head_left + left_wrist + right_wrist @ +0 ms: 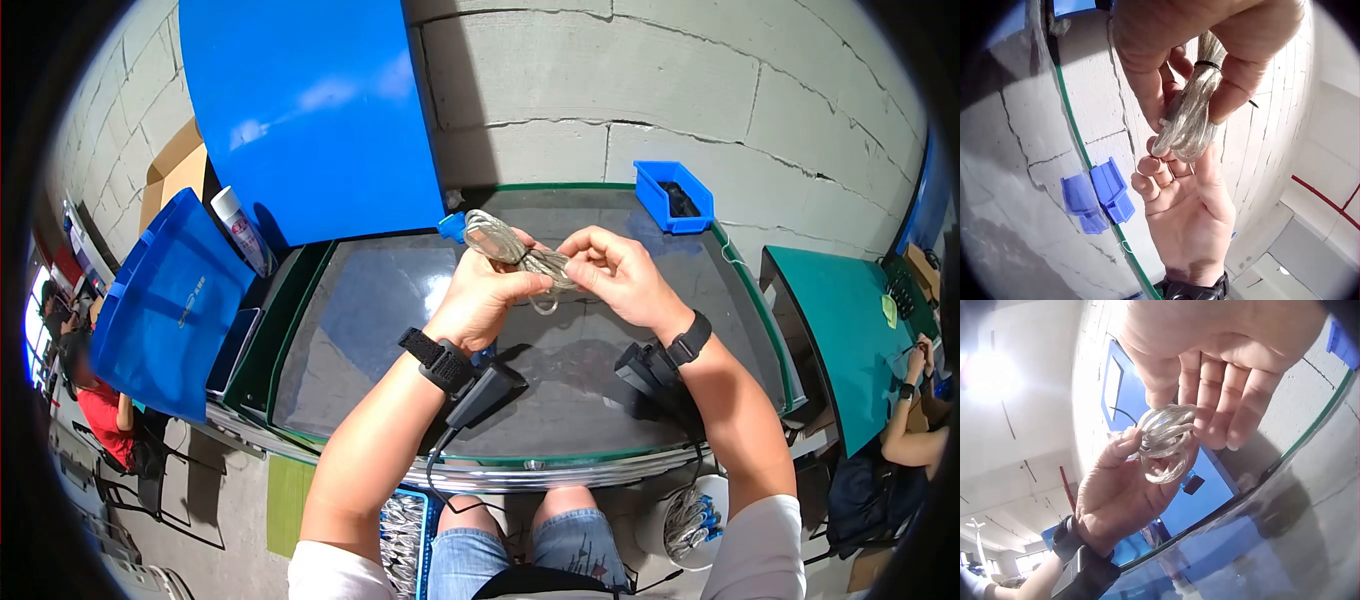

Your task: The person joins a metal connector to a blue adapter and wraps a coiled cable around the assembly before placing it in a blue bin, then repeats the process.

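A coiled cable in a clear silvery jacket [492, 238] is held above the table, with a blue plug [452, 228] sticking out at its left end. My left hand [477, 295] grips the bundle between thumb and fingers. A thin black tie [1208, 64] circles the coil near that grip. At the other end, the thumb and fingertips of my right hand [622, 280] pinch the cable loops [1169, 434]. In the left wrist view, the right hand [1188, 206] lies just behind the loop ends, its palm facing the camera.
The dark, glossy tabletop [560, 400] has a green edge. A small blue bin [672, 200] with dark contents stands at the back right. To the left are a large blue bin [180, 300] and a spray can [243, 232]. Below, a white bucket [712, 500] and a blue crate [425, 545] contain cables.
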{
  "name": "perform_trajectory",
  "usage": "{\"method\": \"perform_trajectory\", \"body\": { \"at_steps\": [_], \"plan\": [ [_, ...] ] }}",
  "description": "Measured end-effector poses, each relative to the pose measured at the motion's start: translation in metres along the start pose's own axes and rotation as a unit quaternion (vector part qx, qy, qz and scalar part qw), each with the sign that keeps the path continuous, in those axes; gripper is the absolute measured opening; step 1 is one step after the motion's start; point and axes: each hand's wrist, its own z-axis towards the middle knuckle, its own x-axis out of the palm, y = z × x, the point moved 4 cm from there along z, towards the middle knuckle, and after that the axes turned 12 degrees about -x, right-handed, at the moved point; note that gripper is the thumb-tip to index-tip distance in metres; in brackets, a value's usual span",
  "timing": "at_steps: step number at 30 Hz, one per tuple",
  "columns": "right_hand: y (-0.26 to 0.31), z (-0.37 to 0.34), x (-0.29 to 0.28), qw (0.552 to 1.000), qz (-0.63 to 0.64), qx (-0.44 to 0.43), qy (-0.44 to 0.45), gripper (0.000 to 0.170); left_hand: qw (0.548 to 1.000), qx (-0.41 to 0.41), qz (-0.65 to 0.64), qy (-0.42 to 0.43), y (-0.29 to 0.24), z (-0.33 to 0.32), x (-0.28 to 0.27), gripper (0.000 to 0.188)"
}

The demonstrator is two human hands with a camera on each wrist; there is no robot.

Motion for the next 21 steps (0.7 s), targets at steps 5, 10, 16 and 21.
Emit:
{"method": "perform_trajectory", "body": {
  "at_steps": [5, 10, 16, 21],
  "plan": [
    [0.018, 0.000, 0.006, 0.998, -0.050, -0.043, 0.012, 0.022, 1.000, 0.008, 0.018, 0.003, -0.001, 0.000, 0.001, 0.040],
    [0.015, -0.001, 0.005, 0.995, -0.089, -0.043, 0.015, 0.020, 0.999, 0.006, 0.048, -0.003, -0.001, 0.000, 0.000, 0.041],
    [0.013, -0.001, 0.006, 0.997, -0.056, -0.057, -0.005, 0.018, 0.998, -0.029, 0.048, 0.021, 0.002, 0.002, -0.001, 0.042],
    [0.013, -0.001, 0.005, 0.998, -0.053, -0.036, -0.009, 0.019, 0.999, -0.039, 0.018, 0.020, 0.003, 0.001, -0.001, 0.042]
  ]
}}
